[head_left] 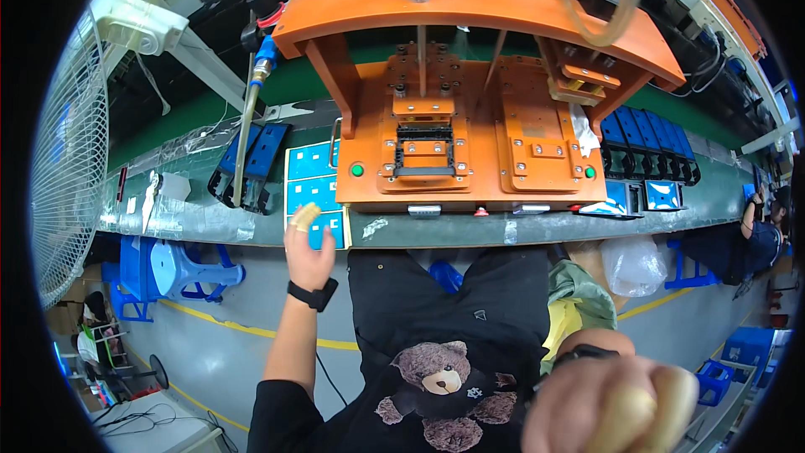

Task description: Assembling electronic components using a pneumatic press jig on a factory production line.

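Note:
My left hand [310, 247] reaches over the near end of a sheet of blue adhesive pieces [312, 193] at the table's front edge. Its fingers are stretched out and the thumb is apart, with a yellowish finger cot on a fingertip. My right hand [616, 407] is raised close to the camera at the lower right, large and blurred. Its fingers are curled in, two wearing yellowish cots, and whatever they may hold is hidden. Ahead stands an orange two-station press [470, 189]. A black plastic frame [425, 151] sits in its left fixture; the right fixture [547, 151] shows bare orange plates.
Black trays with blue panels [251, 155] lie left of the sheet, and several more [646, 143] stand right of the press. A large fan [71, 151] is at far left. Blue stools [193, 268] stand below the table. Another person [746, 226] sits at far right.

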The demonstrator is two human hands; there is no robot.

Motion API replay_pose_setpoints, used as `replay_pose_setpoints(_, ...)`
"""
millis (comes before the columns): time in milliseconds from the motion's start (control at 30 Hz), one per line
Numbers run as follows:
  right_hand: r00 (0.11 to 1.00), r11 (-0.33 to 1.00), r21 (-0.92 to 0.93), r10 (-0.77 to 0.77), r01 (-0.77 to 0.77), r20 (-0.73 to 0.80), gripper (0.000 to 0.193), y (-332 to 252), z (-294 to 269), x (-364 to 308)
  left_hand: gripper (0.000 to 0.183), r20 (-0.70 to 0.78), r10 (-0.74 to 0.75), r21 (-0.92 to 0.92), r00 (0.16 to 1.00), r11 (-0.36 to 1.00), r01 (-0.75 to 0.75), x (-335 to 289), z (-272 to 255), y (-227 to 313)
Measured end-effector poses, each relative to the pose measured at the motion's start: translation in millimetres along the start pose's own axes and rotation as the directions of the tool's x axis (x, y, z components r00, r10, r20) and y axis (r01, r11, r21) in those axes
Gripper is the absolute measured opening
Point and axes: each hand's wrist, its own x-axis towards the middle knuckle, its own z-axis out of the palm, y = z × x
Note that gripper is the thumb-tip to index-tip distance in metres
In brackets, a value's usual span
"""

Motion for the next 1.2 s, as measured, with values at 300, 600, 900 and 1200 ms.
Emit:
replay_pose_setpoints(300, 0.530, 0.599, -0.148, 0.532, -0.787, -0.660, 0.014, 142, -86, -108, 0.055, 0.093, -0.113, 0.133, 0.989, 0.986, 0.100, -38, 19, 4)
replay_pose_setpoints(600, 0.738, 0.209, -0.750, 0.466, -0.628, -0.488, 0.036, 213, -128, -115, 0.040, 0.079, -0.235, 0.056, 0.969, 0.971, 0.231, -41, 19, 6)
replay_pose_setpoints(900, 0.799, 0.197, -0.836, 0.466, -0.513, -0.380, 0.048, 245, -143, -106, 0.017, 0.047, -0.161, -0.129, 0.986, 0.978, 0.166, -23, 2, -16)
replay_pose_setpoints(1200, 0.751, 0.025, -0.899, 0.560, -0.437, -0.350, 0.048, 243, -140, -101, 0.014, -0.303, -0.503, -0.264, 0.810, 0.860, 0.435, 24, -121, -115)
